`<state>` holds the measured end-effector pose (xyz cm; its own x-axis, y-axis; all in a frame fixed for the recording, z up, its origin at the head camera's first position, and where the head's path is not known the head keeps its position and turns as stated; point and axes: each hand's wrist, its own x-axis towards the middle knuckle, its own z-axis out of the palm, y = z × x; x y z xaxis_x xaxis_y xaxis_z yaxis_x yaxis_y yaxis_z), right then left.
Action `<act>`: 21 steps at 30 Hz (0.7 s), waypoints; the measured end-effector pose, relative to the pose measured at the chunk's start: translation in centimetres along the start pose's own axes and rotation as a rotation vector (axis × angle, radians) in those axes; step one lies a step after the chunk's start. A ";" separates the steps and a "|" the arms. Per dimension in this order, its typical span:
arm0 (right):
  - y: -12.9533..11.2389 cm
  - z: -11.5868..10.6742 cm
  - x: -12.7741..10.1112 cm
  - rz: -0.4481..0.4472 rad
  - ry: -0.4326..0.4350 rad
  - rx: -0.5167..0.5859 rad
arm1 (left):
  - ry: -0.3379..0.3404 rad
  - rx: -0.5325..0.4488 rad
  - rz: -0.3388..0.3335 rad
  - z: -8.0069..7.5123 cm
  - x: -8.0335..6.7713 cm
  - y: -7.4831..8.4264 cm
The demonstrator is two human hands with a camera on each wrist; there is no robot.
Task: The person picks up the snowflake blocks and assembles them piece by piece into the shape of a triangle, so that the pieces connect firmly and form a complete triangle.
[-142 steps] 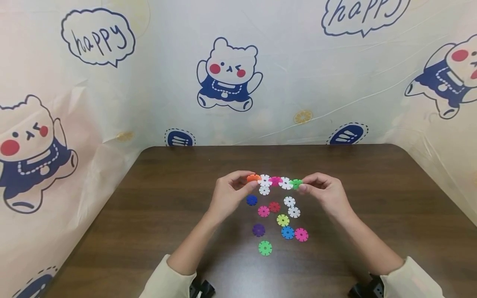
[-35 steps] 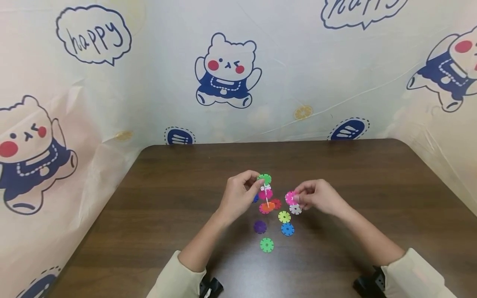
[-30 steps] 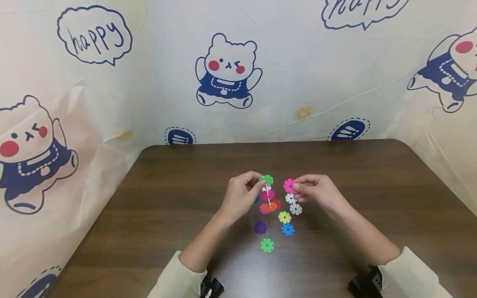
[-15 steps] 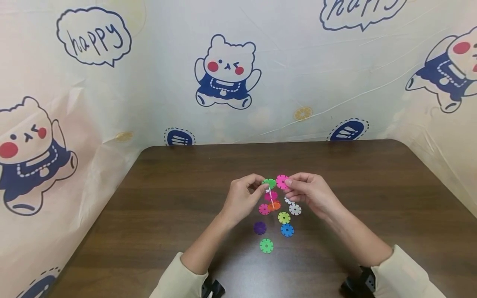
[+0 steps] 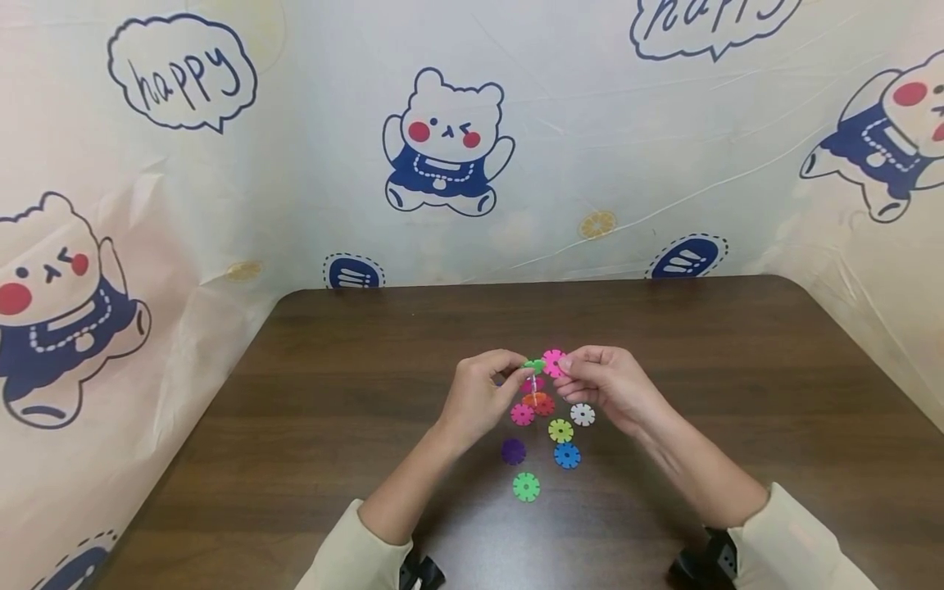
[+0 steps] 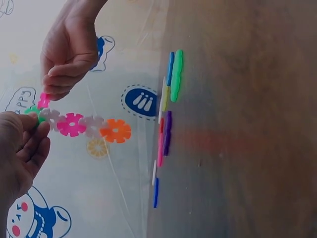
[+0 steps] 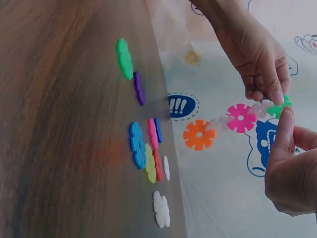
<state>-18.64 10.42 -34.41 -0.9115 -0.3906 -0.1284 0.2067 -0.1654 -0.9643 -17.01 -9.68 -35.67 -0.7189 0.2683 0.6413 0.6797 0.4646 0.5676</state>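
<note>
Slotted plastic snowflake discs are joined into a chain that hangs below my left hand (image 5: pixel 479 397). Thumb and fingers of that hand pinch the green disc (image 5: pixel 533 365) at its top. Below the green come white, pink (image 6: pixel 72 125), white and, lowest, an orange disc (image 6: pixel 116 131), seen best in the left wrist view. My right hand (image 5: pixel 612 385) pinches a separate pink disc (image 5: pixel 554 363) by its right edge. The rim of this pink disc is right at the green disc's rim. In the right wrist view my right fingers cover the pink disc.
Loose discs lie flat on the brown table (image 5: pixel 332 459) under and in front of my hands: pink (image 5: pixel 522 415), red (image 5: pixel 544 404), white (image 5: pixel 583 415), yellow (image 5: pixel 560 431), blue (image 5: pixel 567 456), purple (image 5: pixel 513 451) and green (image 5: pixel 527 487). A printed cloth (image 5: pixel 310 164) hangs behind the table.
The chain, earlier stretched level between both hands, now hangs from my left hand. My right hand has taken the pink disc from beside the blue one and brought it leftward to the green disc.
</note>
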 end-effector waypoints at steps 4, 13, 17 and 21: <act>-0.1 0.0 0.1 0.013 -0.026 0.027 | 0.004 0.000 0.020 0.0 0.0 0.1; 0.0 0.0 0.0 0.009 -0.069 -0.014 | -0.021 -0.025 0.009 -0.3 0.1 0.0; 0.0 -0.5 0.1 0.006 -0.130 -0.080 | -0.026 -0.024 -0.014 -0.5 0.2 0.0; 0.0 -1.5 0.3 -0.018 -0.119 -0.252 | -0.009 -0.008 -0.065 -0.7 0.2 -0.3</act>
<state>-19.49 11.63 -34.75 -0.8630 -0.4957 -0.0975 0.0827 0.0517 -0.9952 -17.25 -10.31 -35.36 -0.7631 0.2449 0.5981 0.6322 0.4747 0.6123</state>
